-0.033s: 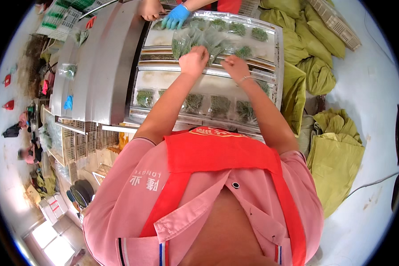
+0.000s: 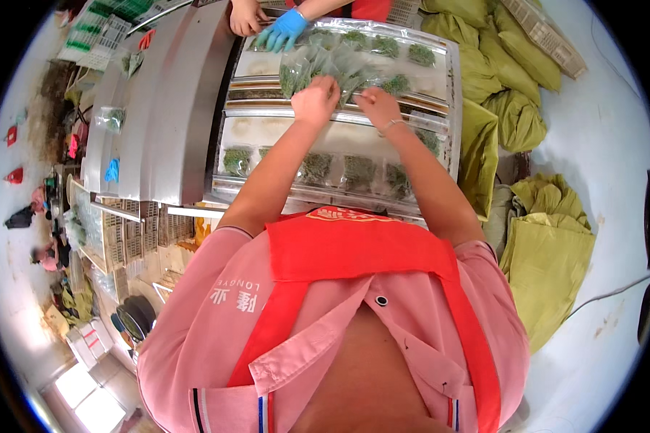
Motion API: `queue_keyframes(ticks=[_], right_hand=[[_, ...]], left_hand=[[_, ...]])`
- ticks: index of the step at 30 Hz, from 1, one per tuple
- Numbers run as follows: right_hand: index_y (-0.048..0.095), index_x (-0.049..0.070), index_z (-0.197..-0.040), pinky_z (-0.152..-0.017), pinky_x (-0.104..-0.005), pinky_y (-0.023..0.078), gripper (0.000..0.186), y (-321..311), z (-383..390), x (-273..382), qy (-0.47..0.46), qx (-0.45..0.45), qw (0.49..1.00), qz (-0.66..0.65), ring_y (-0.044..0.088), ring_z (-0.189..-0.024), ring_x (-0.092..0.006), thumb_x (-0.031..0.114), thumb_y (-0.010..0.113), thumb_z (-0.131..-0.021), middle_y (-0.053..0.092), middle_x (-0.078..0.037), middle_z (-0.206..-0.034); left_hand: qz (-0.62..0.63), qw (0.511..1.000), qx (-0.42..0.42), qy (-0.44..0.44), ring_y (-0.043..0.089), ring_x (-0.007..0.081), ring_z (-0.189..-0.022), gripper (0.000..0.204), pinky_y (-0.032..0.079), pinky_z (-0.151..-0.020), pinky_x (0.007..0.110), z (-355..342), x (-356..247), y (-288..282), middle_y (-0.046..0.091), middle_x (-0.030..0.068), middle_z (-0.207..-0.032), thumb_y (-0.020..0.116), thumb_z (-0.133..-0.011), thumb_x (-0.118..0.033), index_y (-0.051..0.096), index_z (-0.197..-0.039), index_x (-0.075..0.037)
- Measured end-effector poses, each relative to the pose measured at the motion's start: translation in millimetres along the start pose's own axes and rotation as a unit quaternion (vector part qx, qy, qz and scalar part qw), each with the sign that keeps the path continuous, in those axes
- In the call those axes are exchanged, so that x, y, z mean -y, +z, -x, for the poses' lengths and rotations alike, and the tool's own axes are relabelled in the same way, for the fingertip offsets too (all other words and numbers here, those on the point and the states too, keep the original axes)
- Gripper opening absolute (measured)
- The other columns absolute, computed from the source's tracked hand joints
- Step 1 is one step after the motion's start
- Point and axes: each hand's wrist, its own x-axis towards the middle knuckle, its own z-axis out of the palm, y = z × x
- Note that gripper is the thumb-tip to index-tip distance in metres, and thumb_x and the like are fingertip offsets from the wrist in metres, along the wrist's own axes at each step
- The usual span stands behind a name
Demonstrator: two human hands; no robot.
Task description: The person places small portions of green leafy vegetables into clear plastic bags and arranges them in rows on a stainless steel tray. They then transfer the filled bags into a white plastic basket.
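A heap of clear plastic bags of green herbs (image 2: 326, 63) lies on the far strip of the metal machine bed. My left hand (image 2: 316, 99), its fingers curled, is against the near side of this heap; what its fingertips pinch is hidden. Just right of it, my right hand (image 2: 378, 107) has thumb and fingers drawn together at the near edge of a clear bag. Single bags of greens lie in rows, one bag (image 2: 315, 167) on the nearer strip below my wrists and another bag (image 2: 421, 55) at the far right.
Across the machine are a co-worker's blue-gloved hand (image 2: 283, 31) and bare hand (image 2: 247, 17). A raised steel lid (image 2: 173, 108) stands left of the bed. Olive-green sacks (image 2: 516, 119) are piled at right, with an upright sack (image 2: 545, 270) nearer. Plastic crates (image 2: 126, 227) stand at left.
My right hand has shifted slightly left, closer to my left hand. The co-worker's gloved hand has moved a little left and down. The bags look nearly the same.
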Motion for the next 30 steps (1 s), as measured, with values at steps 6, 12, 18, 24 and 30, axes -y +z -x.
queue_keyframes(ticks=[6, 12, 18, 24, 30], right_hand=[[0.06, 0.006, -0.085, -0.069, -0.0447, 0.046, 0.028, 26, -5, -1, 0.028, -0.069, 0.996, 0.055, 0.058, -0.077, -0.0367, 0.032, 0.049, -0.085, 0.062, -0.017, -0.077], [0.06, 0.0, -0.093, -0.055, -0.0302, 0.05, 0.02, -10, 51, -3, 0.123, -0.147, 0.957, -0.217, 0.065, -0.063, -0.018, 0.017, 0.053, -0.085, 0.062, -0.01, -0.069], [0.058, -0.001, -0.097, -0.056, -0.0258, 0.049, 0.019, -20, 78, -2, 0.095, -0.154, 0.952, -0.249, 0.064, -0.061, -0.0131, 0.013, 0.052, -0.086, 0.062, -0.007, -0.07], [0.059, 0.0, -0.098, -0.058, -0.0245, 0.049, 0.019, -11, 95, -6, 0.06, -0.144, 0.967, -0.199, 0.064, -0.063, -0.0133, 0.014, 0.052, -0.087, 0.062, -0.007, -0.071], [0.059, 0.002, -0.097, -0.06, -0.0319, 0.049, 0.021, -12, 101, 0, 0.082, -0.158, 0.969, -0.17, 0.064, -0.064, -0.0242, 0.018, 0.052, -0.086, 0.064, -0.014, -0.073]], left_hand=[[0.109, 0.993, 0.011, -0.033, 0.058, 0.0265, -0.06, 0.011, 0.044, -0.053, 0.038, 15, 6, -22, 0.061, 0.002, -0.081, 0.059, -0.074, -0.019, 0.054, -0.079, -0.011], [0.51, 0.85, 0.023, -0.13, 0.044, 0.0073, -0.058, 0.011, 0.035, -0.053, 0.023, 30, 25, -21, 0.048, -0.0027, -0.065, 0.055, -0.08, -0.013, 0.049, -0.074, -0.006], [0.567, 0.786, 0.108, -0.221, 0.047, 0.0058, -0.064, 0.021, 0.04, -0.056, 0.022, 47, 18, -4, 0.058, 0.0007, -0.075, 0.06, -0.082, -0.017, 0.058, -0.097, -0.003], [0.449, 0.874, 0.183, -0.034, 0.055, 0.0071, -0.068, 0.029, 0.045, -0.062, 0.024, 42, -15, -8, 0.066, 0.0067, -0.095, 0.066, -0.077, -0.016, 0.062, -0.103, -0.005], [0.464, 0.864, 0.186, -0.063, 0.056, 0.0072, -0.063, 0.017, 0.044, -0.06, 0.023, 35, -3, -5, 0.066, 0.004, -0.075, 0.067, -0.075, -0.017, 0.063, -0.085, -0.004]])
